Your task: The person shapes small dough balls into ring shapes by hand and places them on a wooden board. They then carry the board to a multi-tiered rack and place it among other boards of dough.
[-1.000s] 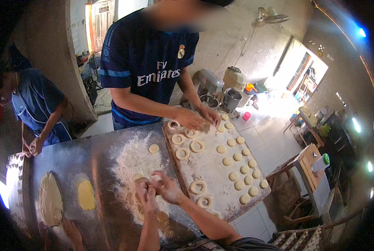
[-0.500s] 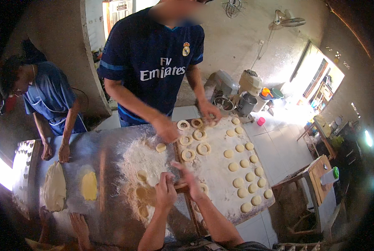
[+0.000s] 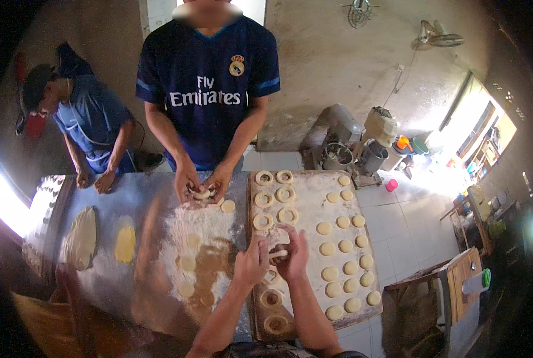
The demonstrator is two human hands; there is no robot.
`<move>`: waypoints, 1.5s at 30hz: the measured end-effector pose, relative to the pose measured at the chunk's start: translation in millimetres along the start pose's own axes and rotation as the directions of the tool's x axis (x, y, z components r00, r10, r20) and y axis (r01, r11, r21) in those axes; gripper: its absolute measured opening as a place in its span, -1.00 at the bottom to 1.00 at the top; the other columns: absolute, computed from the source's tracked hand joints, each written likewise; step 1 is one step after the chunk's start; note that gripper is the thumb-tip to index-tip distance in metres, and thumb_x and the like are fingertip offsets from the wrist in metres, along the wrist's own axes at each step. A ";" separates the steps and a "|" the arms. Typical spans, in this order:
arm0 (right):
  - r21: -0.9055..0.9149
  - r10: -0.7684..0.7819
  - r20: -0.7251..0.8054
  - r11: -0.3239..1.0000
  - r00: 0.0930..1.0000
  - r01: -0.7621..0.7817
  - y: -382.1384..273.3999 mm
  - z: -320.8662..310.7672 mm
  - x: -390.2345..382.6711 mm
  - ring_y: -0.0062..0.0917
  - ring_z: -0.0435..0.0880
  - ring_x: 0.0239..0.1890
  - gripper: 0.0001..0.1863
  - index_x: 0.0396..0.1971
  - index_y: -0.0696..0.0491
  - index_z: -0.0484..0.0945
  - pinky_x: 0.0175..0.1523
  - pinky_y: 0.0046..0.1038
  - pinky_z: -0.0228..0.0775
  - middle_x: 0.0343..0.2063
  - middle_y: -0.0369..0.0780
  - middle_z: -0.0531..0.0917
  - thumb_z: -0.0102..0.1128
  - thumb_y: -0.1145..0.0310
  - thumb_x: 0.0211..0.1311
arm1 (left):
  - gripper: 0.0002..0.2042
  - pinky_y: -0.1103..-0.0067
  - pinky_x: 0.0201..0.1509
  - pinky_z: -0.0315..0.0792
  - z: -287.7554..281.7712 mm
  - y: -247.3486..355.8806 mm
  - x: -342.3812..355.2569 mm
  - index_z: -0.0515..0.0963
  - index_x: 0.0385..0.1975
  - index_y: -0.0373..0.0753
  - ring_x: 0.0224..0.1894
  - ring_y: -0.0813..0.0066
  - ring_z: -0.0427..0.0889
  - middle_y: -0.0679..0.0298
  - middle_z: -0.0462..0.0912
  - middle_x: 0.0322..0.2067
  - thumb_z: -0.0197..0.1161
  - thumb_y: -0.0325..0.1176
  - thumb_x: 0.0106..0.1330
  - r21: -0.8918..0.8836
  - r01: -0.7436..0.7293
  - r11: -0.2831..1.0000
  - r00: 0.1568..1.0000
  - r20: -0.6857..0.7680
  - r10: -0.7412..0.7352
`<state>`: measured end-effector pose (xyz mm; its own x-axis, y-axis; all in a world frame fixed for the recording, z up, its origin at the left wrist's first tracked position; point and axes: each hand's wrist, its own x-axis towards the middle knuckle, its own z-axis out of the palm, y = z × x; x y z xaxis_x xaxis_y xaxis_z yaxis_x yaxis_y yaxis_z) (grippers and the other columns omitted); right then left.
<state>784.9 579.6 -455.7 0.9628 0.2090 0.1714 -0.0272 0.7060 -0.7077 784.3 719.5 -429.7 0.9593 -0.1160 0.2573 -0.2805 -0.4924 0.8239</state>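
Observation:
Between my left hand (image 3: 251, 263) and my right hand (image 3: 295, 258), over the near left part of a floured board (image 3: 305, 238), is a dough ring (image 3: 278, 255). The fingers of both hands curl round it and hide part of it. Just beyond them on the board lie several shaped rings in two columns, among them one ring (image 3: 287, 215). Nearer to me, partly beside my right forearm, sits another ring (image 3: 271, 298). To the left, dough rounds (image 3: 187, 263) lie on a patch of loose flour (image 3: 180, 230).
Small round dough pieces (image 3: 345, 246) fill the board's right side. Across the table a co-worker's hands (image 3: 204, 186) hold dough. Another person (image 3: 93, 125) leans over the left end, near a flat dough sheet (image 3: 81, 238) and a yellow slab (image 3: 124, 243). A wooden table (image 3: 460, 274) stands right.
My hands have turned from a rolling pose to curling round a dough ring, over the board. The co-worker's hands have left the board and come together on dough. The whole view has shifted.

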 end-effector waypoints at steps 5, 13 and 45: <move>-0.262 0.201 -0.251 0.928 0.947 -0.266 -29.1 16.9 2.8 -0.57 0.52 -0.32 -0.28 0.40 -0.10 0.25 -0.10 -0.46 0.44 -0.34 -0.28 0.55 -0.14 -0.29 0.45 | -0.79 0.04 -0.35 0.49 14.6 3.4 5.0 0.34 0.01 -0.15 -0.37 -0.25 0.63 -0.07 0.66 -0.42 0.00 -0.22 0.51 -0.063 0.054 0.997 0.998 0.017 -0.053; -0.560 0.260 -0.252 0.747 0.932 -0.359 -31.2 -23.0 47.2 -0.40 0.53 0.10 -0.29 0.44 0.04 0.16 0.15 -0.41 0.41 0.12 -0.07 0.53 -0.21 -0.17 0.54 | -0.41 -0.05 0.25 0.29 29.5 13.8 49.2 0.09 0.38 -0.25 0.23 -0.34 0.41 -0.43 0.45 0.10 -0.20 0.07 0.55 -0.102 0.337 0.936 0.939 0.109 -0.326; -0.836 -0.113 -0.538 -0.059 0.836 -0.546 -86.5 -27.4 -87.3 0.05 0.65 -0.19 -0.69 -0.16 0.19 0.51 -0.05 -0.13 0.51 -0.35 0.05 0.67 0.27 0.33 0.19 | -0.72 0.11 -0.10 0.51 151.2 -5.5 -0.9 0.53 -0.07 -0.25 -0.13 -0.08 0.64 -0.03 0.64 -0.25 0.23 -0.30 0.26 0.415 -0.153 0.897 0.978 -0.065 0.197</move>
<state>710.6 481.7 -428.2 0.9521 -0.2688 -0.1455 -0.2992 -0.7216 -0.6243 789.8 591.9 -510.8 0.8811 -0.1542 0.4470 -0.3855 -0.7816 0.4903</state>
